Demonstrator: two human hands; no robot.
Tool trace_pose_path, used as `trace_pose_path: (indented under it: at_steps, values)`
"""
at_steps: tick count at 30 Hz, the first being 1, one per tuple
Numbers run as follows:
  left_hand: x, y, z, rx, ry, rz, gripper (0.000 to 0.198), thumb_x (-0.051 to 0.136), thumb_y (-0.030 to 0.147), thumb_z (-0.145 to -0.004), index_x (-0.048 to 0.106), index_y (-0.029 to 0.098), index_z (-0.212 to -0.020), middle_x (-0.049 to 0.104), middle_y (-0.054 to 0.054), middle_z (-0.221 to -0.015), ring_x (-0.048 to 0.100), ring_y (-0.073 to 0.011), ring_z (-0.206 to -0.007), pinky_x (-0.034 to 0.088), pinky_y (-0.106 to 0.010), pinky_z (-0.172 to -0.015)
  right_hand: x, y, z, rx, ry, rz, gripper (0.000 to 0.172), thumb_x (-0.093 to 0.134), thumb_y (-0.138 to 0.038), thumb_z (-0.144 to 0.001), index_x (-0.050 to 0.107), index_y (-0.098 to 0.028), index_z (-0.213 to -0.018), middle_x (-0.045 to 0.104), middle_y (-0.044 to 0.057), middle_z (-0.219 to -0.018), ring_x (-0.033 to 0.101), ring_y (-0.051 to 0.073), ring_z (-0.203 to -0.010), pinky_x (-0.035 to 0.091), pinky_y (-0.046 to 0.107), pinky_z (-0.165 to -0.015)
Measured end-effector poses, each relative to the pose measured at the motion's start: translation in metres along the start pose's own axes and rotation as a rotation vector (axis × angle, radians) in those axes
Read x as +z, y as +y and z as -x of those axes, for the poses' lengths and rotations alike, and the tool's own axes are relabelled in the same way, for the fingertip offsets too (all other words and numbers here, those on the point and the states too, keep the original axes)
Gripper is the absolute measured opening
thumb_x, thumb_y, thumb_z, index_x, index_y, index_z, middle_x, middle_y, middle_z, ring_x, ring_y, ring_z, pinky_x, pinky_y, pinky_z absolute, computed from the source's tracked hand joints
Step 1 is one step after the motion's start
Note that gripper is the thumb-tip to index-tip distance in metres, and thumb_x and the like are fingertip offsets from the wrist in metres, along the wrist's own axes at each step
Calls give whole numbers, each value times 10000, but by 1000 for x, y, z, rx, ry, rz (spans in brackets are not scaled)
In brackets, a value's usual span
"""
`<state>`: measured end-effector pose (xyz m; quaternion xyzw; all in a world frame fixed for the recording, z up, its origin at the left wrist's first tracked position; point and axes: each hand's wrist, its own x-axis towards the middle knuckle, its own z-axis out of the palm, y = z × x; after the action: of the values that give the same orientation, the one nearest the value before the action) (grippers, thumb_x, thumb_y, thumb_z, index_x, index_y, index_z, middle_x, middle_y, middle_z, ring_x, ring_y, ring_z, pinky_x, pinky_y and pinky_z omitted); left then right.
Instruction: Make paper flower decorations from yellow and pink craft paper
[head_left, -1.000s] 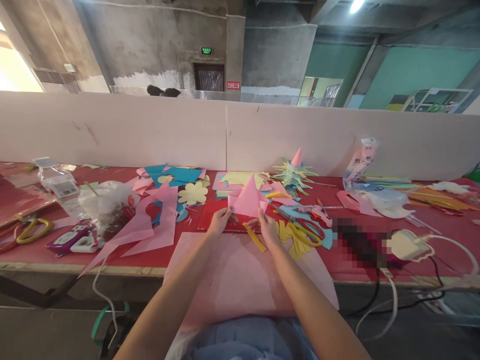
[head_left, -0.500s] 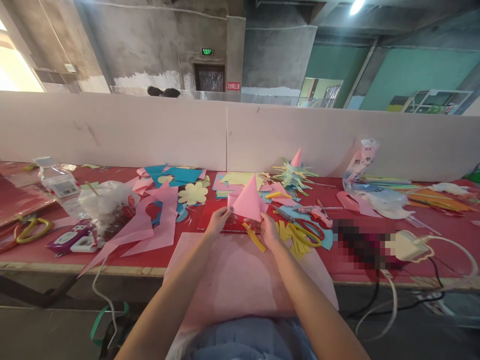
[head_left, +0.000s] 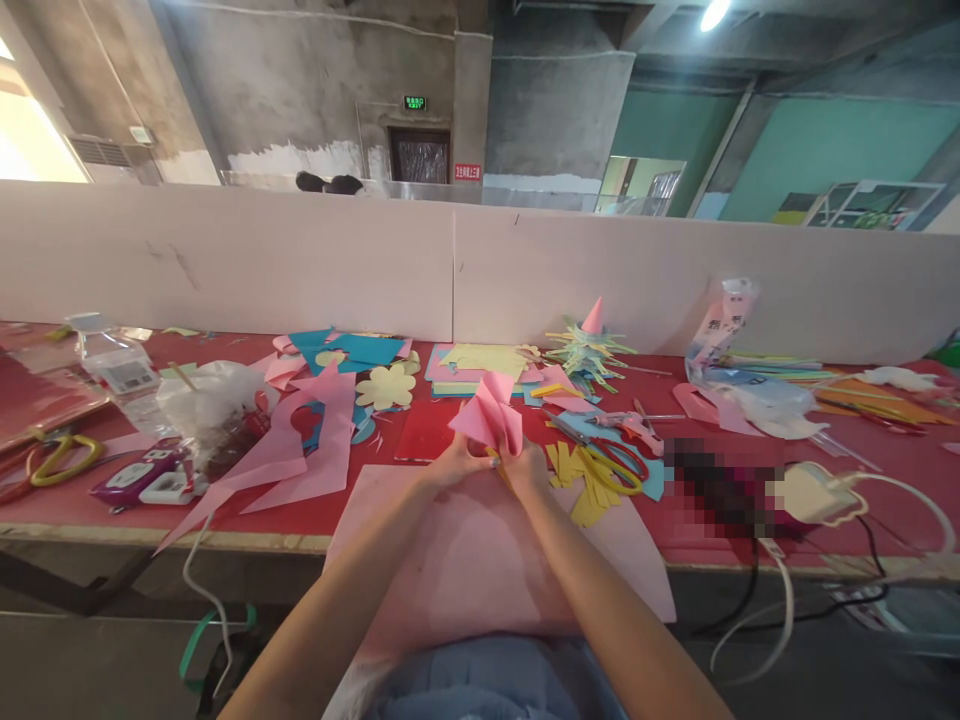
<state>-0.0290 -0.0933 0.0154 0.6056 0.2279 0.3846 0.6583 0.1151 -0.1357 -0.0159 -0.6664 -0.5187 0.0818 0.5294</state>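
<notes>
A sheet of pink paper (head_left: 491, 412), bent into folds with its edges flaring, stands up between my hands. My left hand (head_left: 466, 462) grips its lower left side, thumb turned inward. On the lower right, my right hand (head_left: 526, 468) is closed on the paper, its fingertips mostly hidden. A yellow strip shows only as a sliver by the right hand. Just behind lies a red sheet (head_left: 424, 432). Beneath my forearms is a large pink sheet (head_left: 450, 560).
Right of my hands lie scissors (head_left: 619, 465), yellow paper strips (head_left: 589, 485) and a pink glue gun (head_left: 634, 430). A fringed paper tree with a pink cone top (head_left: 592, 318) stands behind. Pink offcuts (head_left: 330, 440), a purple device (head_left: 142, 475) and a bottle (head_left: 112, 355) are leftward.
The pink paper was a pointed cone held upright; now its shape is bent and opened out. Both hands have come closer together, and the yellow strip is mostly hidden.
</notes>
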Motion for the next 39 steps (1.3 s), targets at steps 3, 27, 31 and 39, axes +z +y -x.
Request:
trace_pose_path:
  at_steps: [3, 27, 31, 39]
  values:
    - [-3, -1, -2, -36, 102, -80, 398, 721, 349, -647, 648, 152, -985, 678, -113, -994, 566, -294, -1049, 442, -392, -909, 3, 0, 2, 32, 13, 30, 321, 577, -484, -710, 660, -184, -787, 665, 120, -731, 624, 290, -810, 443, 357, -748]
    - [-8, 14, -3, -30, 298, 12, 218, 659, 342, -729, 647, 185, -881, 691, -64, -826, 629, -229, -845, 499, -344, -732, -136, 51, -13, 173, 33, 904, 395, 516, -167, -720, 578, -124, -1107, 573, 180, -1108, 507, 295, -1064, 385, 367, -869]
    - [-10, 8, -11, -76, 273, 9, 274, 551, 321, -837, 578, 140, -1041, 617, -83, -1029, 597, -190, -892, 499, -359, -770, -152, 66, -21, 287, -135, 1042, 419, 523, -295, -744, 567, -124, -1124, 569, 190, -1111, 531, 325, -1043, 415, 391, -801]
    - [-20, -6, -21, -99, 281, 12, 294, 511, 309, -865, 538, 145, -1108, 570, -77, -1094, 582, -184, -917, 505, -375, -772, -148, 63, -34, 312, -207, 1012, 408, 507, -279, -735, 553, -28, -1054, 599, 233, -1046, 561, 319, -1007, 416, 353, -800]
